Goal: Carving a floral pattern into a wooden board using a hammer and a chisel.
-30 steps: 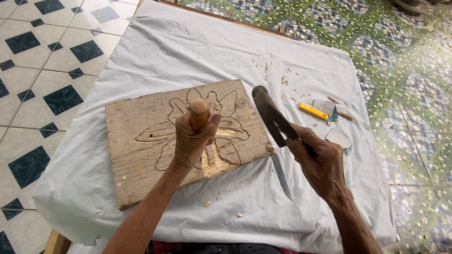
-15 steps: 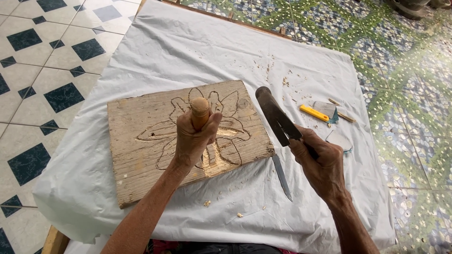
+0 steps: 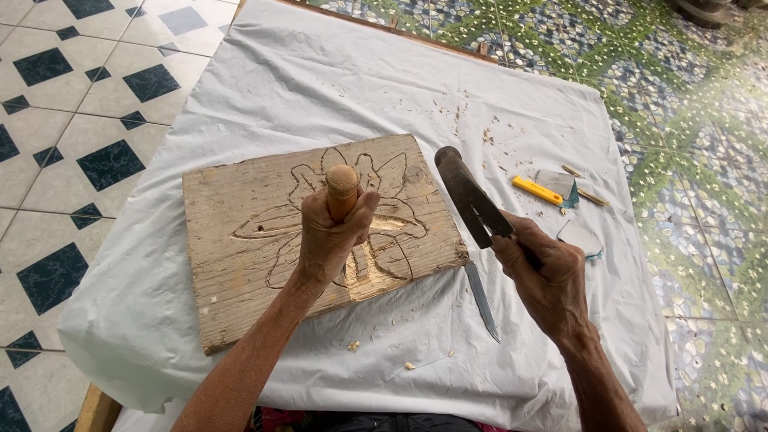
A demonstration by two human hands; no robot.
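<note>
A rough wooden board (image 3: 240, 232) with a carved flower outline lies on a white sheet (image 3: 336, 88) covering a table. My left hand (image 3: 330, 236) is shut around a chisel with a round wooden handle (image 3: 342, 188), held upright with its tip on the carving. My right hand (image 3: 544, 276) grips a dark flat mallet-like striker (image 3: 464, 192), raised just right of the chisel handle. A thin metal blade (image 3: 482, 300) lies on the sheet beside the board's right edge.
A yellow-handled tool (image 3: 538, 190), a slim stick (image 3: 584, 192) and two grey flat pieces (image 3: 580, 236) lie at the right of the sheet. Wood chips are scattered about. Tiled floor surrounds the table on the left and on the far side.
The striker in my right hand has shifted only slightly; my left hand keeps the chisel on the same spot of the carving.
</note>
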